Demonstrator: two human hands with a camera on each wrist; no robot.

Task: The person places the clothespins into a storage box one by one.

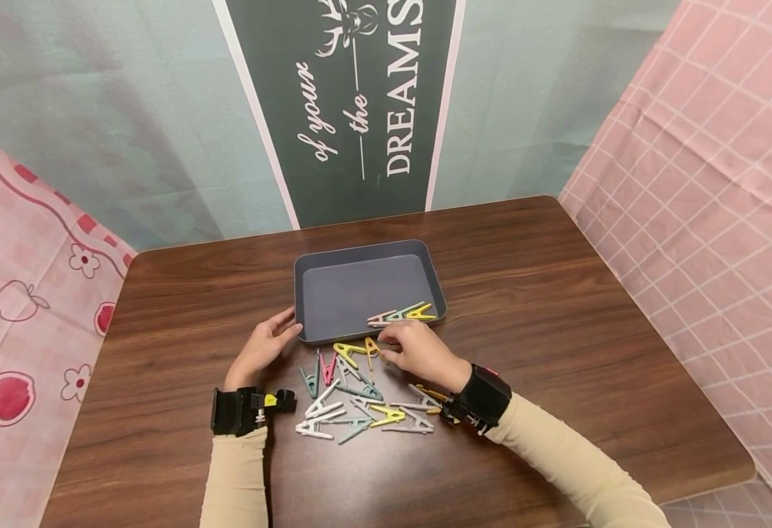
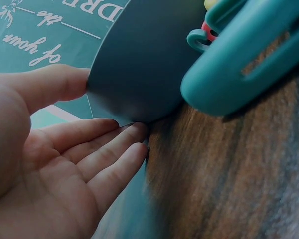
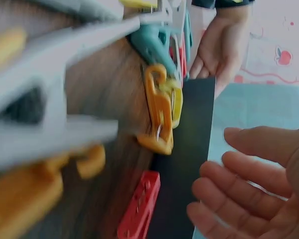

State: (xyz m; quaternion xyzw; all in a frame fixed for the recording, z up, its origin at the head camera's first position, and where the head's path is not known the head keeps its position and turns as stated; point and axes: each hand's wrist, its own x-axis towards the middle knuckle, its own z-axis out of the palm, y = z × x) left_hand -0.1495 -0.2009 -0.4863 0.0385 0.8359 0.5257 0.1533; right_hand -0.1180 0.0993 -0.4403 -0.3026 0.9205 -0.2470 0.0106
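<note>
Beside the near left corner of a dark grey tray point(image 1: 353, 290), my left hand point(image 1: 264, 347) touches the rim and side wall. Its fingers stretch out in the left wrist view. My right hand point(image 1: 420, 353) hovers by the near right side of the tray, fingers loosely bent and holding nothing in the right wrist view. Nearest to it are an orange clothespin point(image 1: 372, 350) and a red clothespin point(image 3: 139, 206), the latter hidden from the head view. Inside the tray lie a yellow clothespin point(image 1: 420, 312), a green one and a pink one.
In front of the tray, several loose clothespins in white, grey, teal, yellow and pink are spread on the brown wooden table point(image 1: 524, 293). More orange clothespins point(image 1: 430, 394) lie near the right wrist. Patterned curtains point(image 1: 709, 169) stand around the table.
</note>
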